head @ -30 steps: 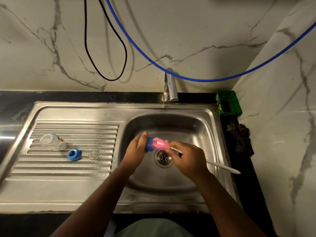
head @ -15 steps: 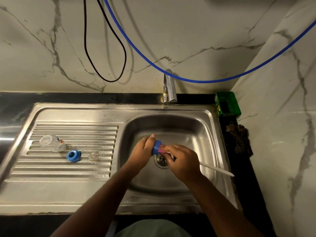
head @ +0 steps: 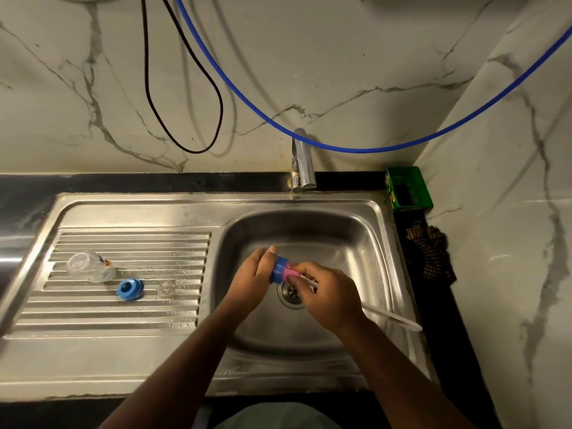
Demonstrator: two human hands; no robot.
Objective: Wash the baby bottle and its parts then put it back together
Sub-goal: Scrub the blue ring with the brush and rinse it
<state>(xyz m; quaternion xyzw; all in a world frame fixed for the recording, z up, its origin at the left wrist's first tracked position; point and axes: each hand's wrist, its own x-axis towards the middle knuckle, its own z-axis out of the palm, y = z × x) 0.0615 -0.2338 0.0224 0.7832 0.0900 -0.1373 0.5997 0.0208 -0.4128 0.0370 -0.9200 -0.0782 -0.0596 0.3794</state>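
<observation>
Head view: over the sink basin [head: 365,243], the left hand [head: 252,281] grasps a blue bottle part [head: 279,271]. The right hand [head: 329,294] touches it and grips a white-handled brush [head: 393,318], its pink head [head: 291,271] at the part's opening. Well left of the hands, on the draining board [head: 123,317], lie the clear bottle [head: 89,267], a blue ring [head: 130,289] and a clear teat [head: 166,288].

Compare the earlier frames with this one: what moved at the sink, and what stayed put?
The pink brush, largely exposed a second ago, has been pushed by the right hand deeper into the blue part gripped by the left hand; only a little pink still shows. No grip changed. The clear bottle, blue ring and clear nipple stayed on the drainboard.
</observation>
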